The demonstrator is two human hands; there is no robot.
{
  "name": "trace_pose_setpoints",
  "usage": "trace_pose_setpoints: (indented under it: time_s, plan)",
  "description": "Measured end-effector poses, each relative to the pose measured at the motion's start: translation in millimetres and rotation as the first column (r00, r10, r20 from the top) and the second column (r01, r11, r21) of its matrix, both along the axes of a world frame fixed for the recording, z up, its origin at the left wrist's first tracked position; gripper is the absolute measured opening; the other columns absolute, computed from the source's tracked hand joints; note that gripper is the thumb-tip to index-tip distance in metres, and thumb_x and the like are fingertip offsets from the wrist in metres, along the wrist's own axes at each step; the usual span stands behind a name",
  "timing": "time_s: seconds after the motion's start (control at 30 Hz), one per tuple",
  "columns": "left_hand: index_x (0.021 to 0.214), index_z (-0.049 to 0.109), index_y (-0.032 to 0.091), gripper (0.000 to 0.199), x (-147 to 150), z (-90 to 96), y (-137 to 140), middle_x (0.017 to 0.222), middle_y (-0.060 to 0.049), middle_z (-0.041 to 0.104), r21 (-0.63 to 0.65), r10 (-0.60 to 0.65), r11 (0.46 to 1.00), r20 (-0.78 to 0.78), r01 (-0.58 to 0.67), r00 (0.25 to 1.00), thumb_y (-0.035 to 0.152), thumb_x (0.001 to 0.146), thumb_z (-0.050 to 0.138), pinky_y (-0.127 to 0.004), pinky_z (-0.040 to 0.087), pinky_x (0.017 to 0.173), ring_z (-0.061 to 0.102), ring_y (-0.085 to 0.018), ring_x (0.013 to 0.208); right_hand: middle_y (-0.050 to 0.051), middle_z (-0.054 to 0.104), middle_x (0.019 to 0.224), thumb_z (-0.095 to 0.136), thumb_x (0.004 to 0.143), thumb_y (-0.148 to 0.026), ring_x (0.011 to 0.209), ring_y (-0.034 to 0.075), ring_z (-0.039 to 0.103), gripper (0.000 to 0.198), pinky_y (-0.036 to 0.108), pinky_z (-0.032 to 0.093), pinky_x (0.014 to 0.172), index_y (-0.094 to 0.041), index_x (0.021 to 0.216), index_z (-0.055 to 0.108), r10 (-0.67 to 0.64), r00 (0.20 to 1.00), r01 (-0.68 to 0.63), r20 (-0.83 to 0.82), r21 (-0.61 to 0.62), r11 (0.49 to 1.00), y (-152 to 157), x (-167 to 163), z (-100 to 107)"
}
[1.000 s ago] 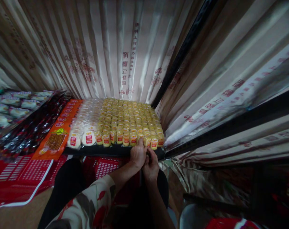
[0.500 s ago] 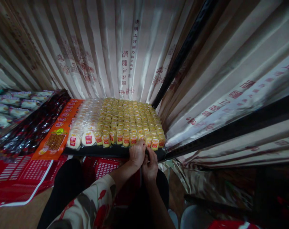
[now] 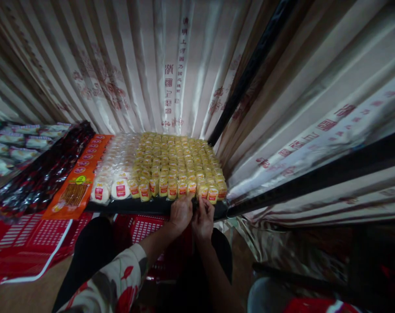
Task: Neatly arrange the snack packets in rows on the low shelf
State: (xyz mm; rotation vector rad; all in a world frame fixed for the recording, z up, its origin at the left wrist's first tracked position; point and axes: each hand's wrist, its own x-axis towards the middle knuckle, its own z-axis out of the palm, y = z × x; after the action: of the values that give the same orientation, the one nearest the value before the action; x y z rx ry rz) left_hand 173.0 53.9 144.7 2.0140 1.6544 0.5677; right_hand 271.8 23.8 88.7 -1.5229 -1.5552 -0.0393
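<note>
Yellow wrapped snack cakes [image 3: 173, 163] stand packed in several rows on a dark shelf [image 3: 141, 206], red labels facing me along the front. My left hand [image 3: 181, 213] is closed at the front edge, its fingertips just under a front-row yellow packet [image 3: 191, 187]; what it may pinch is hidden. Beside it, my right hand [image 3: 204, 219] has thumb and fingers pinched at the lower edge of the neighbouring yellow packet [image 3: 203, 191]. Clear-wrapped white round cakes [image 3: 121, 190] line up left of the yellow ones.
Left along the shelf lie an orange snack bag [image 3: 73, 191], dark shiny packets [image 3: 37, 178] and white packets [image 3: 21, 139]. Red baskets [image 3: 31, 243] stand below. A pale curtain [image 3: 145, 65] hangs behind, and a dark post [image 3: 246, 82] rises at the shelf's right corner.
Both hands have drawn slightly down and apart, the left one moving left. The yellow front-row packet above my left fingertips now shows its whole label.
</note>
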Motion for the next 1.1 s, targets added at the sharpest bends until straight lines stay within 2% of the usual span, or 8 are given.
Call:
trace_pose_setpoints:
  time_s: [0.13,0.33,0.57,0.9,1.1]
  plan:
    - [0.128,0.050,0.019,0.043,-2,-4.8,-1,0.107,-0.007,0.066,-0.002,-0.025,1.000,-0.003,0.025,1.000,0.011,0.087,0.039,-0.029,0.047,0.090,0.061,-0.017,0.098,0.011,0.044,0.111,0.039,0.086,-0.014,0.100,0.019,0.052,0.052,0.038,0.050,0.085,-0.025,0.136,0.040,-0.007,1.000,0.006,0.015,0.015,1.000,2,-2,2]
    - [0.128,0.050,0.019,0.044,-7,-8.5,-2,0.101,-0.007,0.066,0.022,-0.058,0.998,0.018,0.057,0.998,0.011,0.087,0.038,-0.030,0.047,0.090,0.060,-0.017,0.095,0.012,0.044,0.114,0.037,0.085,-0.015,0.103,0.020,0.051,0.052,0.037,0.050,0.084,-0.023,0.136,0.039,-0.034,0.998,0.036,0.059,-0.038,0.999,2,-7,10]
    - [0.128,0.050,0.019,0.042,-9,-13.6,-2,0.101,-0.007,0.065,0.040,-0.070,0.997,0.026,0.069,0.997,0.015,0.088,0.036,-0.029,0.047,0.089,0.059,-0.017,0.094,0.012,0.045,0.112,0.039,0.086,-0.020,0.100,0.021,0.052,0.050,0.037,0.050,0.083,-0.022,0.136,0.040,-0.053,0.996,0.057,0.068,-0.064,0.996,4,-8,7]
    - [0.127,0.050,0.015,0.044,-12,-14.9,-7,0.102,-0.008,0.064,0.026,-0.072,0.997,0.161,0.068,0.984,0.011,0.086,0.036,-0.029,0.045,0.092,0.058,-0.017,0.095,0.011,0.046,0.113,0.039,0.083,-0.020,0.102,0.020,0.051,0.051,0.035,0.049,0.083,-0.023,0.134,0.042,-0.062,0.997,0.067,0.037,-0.118,0.991,4,-8,9]
    - [0.119,0.055,0.017,0.043,-22,-14.8,-19,0.096,-0.005,0.063,0.058,-0.146,0.989,0.211,0.137,0.967,0.008,0.082,0.037,-0.028,0.046,0.090,0.057,-0.015,0.092,0.012,0.043,0.116,0.038,0.081,-0.019,0.100,0.019,0.052,0.052,0.037,0.048,0.085,-0.020,0.133,0.044,-0.041,0.999,0.041,0.003,-0.160,0.986,1,-9,9]
